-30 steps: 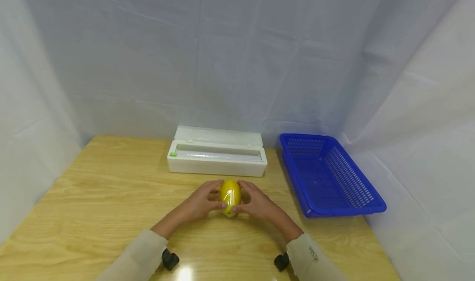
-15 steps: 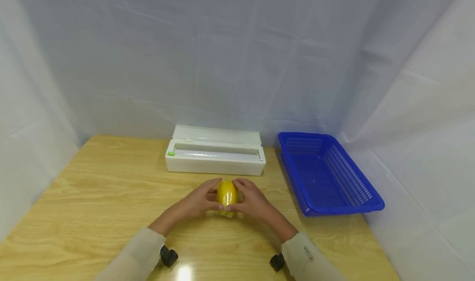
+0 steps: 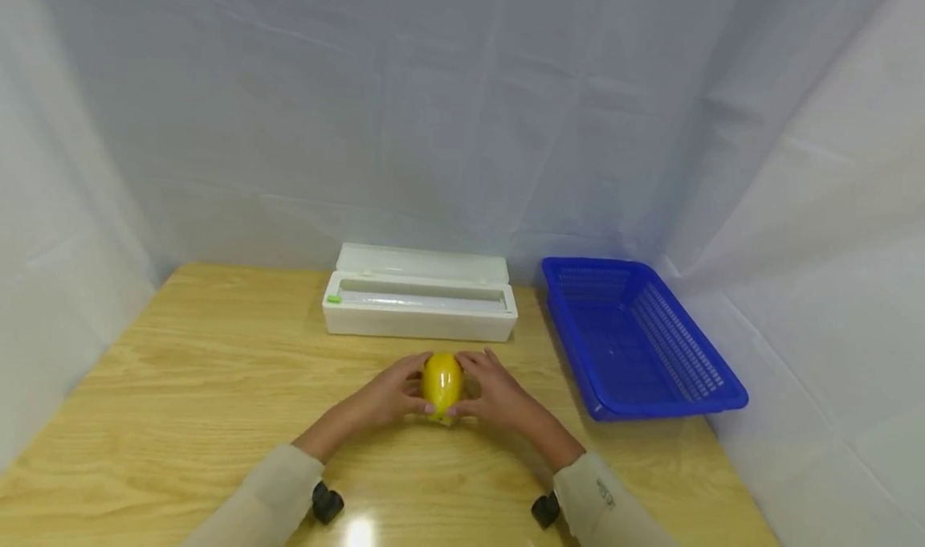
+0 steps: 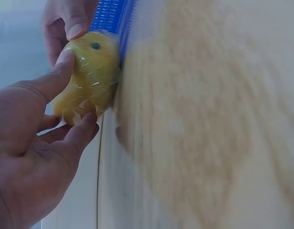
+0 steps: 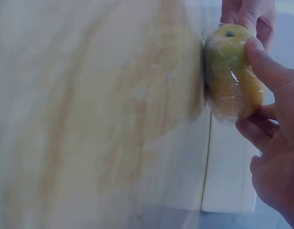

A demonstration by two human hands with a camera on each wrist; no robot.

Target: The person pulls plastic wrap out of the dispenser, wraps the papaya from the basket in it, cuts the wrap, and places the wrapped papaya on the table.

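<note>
A yellow mango [image 3: 442, 380], wrapped in clear plastic film, is between my two hands just above or on the table; contact is unclear. My left hand [image 3: 390, 394] holds its left side, thumb near the lower end and fingers at the upper end. On the opposite side, my right hand [image 3: 500, 396] grips it the same way. In the left wrist view the mango [image 4: 92, 71] shows a dark green stem spot and crinkled film. Greenish and orange patches mark the mango [image 5: 232, 76] in the right wrist view, fingers curled round its side.
Behind the hands stands a white cling film box [image 3: 421, 324], its lid raised and a roll inside. A blue perforated basket [image 3: 578, 354] sits to the right. Pale sheeting [image 3: 462, 129] encloses the wooden table [image 3: 202, 370].
The mango and both hands have shifted slightly left in the head view. The right fingers moved in closer, then eased back a little; both hands stay on the mango.
</note>
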